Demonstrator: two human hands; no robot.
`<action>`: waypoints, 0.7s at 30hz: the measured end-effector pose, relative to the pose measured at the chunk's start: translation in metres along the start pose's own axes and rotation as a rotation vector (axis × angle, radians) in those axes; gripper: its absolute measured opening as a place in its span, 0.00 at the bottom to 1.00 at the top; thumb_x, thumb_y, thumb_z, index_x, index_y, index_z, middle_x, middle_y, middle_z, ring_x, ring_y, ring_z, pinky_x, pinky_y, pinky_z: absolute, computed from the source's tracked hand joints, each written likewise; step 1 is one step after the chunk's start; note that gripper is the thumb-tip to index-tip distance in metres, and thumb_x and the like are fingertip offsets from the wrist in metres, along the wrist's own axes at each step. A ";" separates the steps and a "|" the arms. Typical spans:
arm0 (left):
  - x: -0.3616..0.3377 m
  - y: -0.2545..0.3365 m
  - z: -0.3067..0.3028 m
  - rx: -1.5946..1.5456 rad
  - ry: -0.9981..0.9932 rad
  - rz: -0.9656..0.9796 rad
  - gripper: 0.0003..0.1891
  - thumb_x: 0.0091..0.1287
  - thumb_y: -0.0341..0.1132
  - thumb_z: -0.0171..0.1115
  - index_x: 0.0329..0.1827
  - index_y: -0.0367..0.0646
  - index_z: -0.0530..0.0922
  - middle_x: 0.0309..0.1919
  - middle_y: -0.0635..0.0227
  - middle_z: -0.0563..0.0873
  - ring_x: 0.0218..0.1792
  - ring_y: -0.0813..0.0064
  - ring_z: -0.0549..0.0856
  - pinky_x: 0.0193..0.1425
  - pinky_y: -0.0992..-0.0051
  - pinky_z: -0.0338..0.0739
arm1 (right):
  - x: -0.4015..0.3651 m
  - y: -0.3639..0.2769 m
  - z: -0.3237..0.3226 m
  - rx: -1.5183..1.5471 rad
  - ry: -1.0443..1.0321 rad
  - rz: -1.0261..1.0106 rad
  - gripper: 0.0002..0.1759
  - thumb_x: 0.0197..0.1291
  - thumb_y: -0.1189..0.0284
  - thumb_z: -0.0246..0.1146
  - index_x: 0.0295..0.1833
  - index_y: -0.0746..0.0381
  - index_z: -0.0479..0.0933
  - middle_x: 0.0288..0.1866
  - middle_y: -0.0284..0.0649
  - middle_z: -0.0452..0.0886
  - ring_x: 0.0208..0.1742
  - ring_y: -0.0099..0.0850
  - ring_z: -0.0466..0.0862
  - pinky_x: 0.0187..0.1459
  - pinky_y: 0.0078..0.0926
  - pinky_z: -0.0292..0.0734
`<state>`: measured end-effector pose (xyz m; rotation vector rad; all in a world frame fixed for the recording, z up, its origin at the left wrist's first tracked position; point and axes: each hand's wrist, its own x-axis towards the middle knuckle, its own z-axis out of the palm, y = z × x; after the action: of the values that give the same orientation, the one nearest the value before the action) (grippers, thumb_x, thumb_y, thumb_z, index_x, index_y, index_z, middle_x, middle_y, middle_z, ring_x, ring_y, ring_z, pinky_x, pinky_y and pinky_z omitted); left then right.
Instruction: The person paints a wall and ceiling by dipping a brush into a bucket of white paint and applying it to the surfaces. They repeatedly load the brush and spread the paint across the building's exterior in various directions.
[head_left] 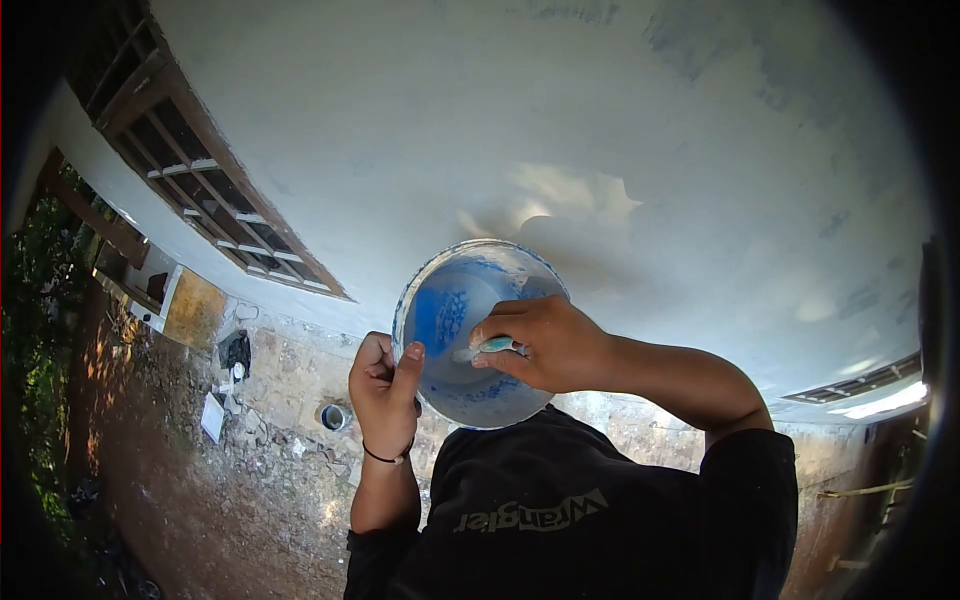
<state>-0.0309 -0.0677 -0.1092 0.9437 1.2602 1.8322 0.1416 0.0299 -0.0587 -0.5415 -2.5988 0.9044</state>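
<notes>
My left hand (386,388) grips the rim of a paint bucket (482,402), its thumb over the edge and its fingers around the outside. The bucket is tilted toward me, streaked with blue on the inner wall, with pale greyish-white paint (455,372) in the bottom. In my right hand (545,343), closed inside the bucket mouth, is a paintbrush (495,345) with a white and teal handle. Its pale tip points left, low over the paint, and the fingers hide part of it.
In front stands a whitish wall (400,130) with grey patches and a brown-framed window (200,170) at the left. Below on the ground are a small dark-filled container (333,417), a black bag (235,350), a white flat piece (213,417) and scattered rubble.
</notes>
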 end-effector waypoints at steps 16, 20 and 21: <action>0.017 0.007 0.006 -0.141 0.118 -0.125 0.11 0.64 0.30 0.58 0.24 0.45 0.67 0.18 0.76 0.74 0.15 0.90 0.67 0.18 0.87 0.59 | -0.004 -0.003 -0.052 0.474 0.751 0.058 0.07 0.59 0.76 0.60 0.37 0.71 0.75 0.34 0.45 0.80 0.32 0.30 0.82 0.30 0.24 0.82; 0.049 0.017 0.017 -0.258 0.216 -0.051 0.17 0.63 0.35 0.60 0.20 0.48 0.62 0.11 0.77 0.69 0.06 0.90 0.61 0.07 0.85 0.51 | 0.013 -0.023 -0.106 0.548 0.983 0.025 0.13 0.59 0.71 0.62 0.40 0.72 0.73 0.34 0.46 0.80 0.30 0.31 0.82 0.31 0.22 0.82; 0.055 0.023 0.016 -0.246 0.200 -0.075 0.17 0.63 0.35 0.60 0.20 0.48 0.62 0.10 0.77 0.69 0.06 0.90 0.60 0.07 0.85 0.52 | 0.016 -0.027 -0.119 0.519 1.011 -0.014 0.14 0.59 0.70 0.61 0.41 0.72 0.73 0.34 0.47 0.79 0.31 0.32 0.82 0.31 0.24 0.82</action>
<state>-0.0466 -0.0196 -0.0734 0.5845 1.1363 2.0041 0.1718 0.0794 0.0503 -0.6084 -1.4048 0.9174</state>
